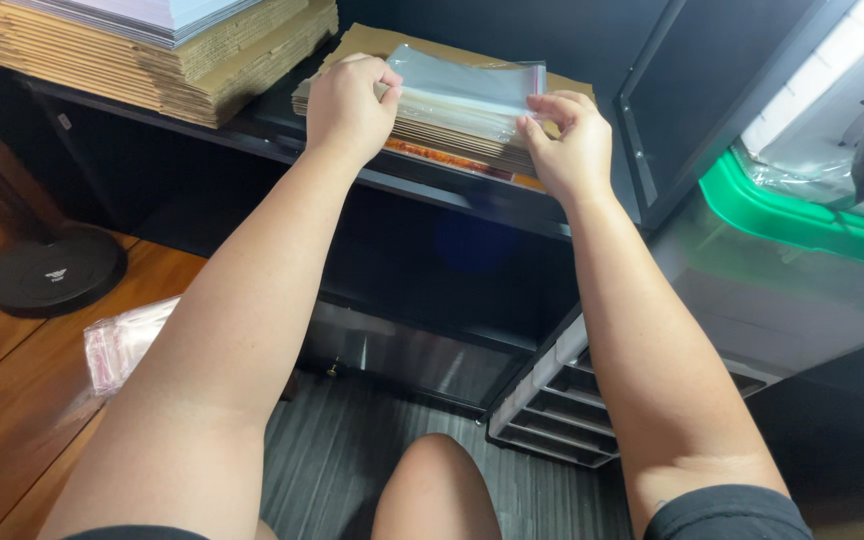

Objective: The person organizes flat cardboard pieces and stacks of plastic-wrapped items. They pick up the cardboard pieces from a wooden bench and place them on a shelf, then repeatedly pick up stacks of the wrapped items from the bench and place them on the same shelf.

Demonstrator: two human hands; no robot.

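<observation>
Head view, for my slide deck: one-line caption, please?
Left hand and right hand grip a stack of clear plastic bags atop brown sheets on a dark shelf.

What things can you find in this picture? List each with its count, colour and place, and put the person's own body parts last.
Clear bags: small stack, see-through, held on the brown pile.
Cardboard pile: one, brown, dark shelf.
Cardboard stack: one, tan, shelf, far left.
Round base: one, black, wooden floor.
Plastic packet: one, clear with pink, floor, left.
Bin: one, green-rimmed, right.
Drawer unit: one, grey, below.
Left hand, right hand: gripping the bags.
</observation>
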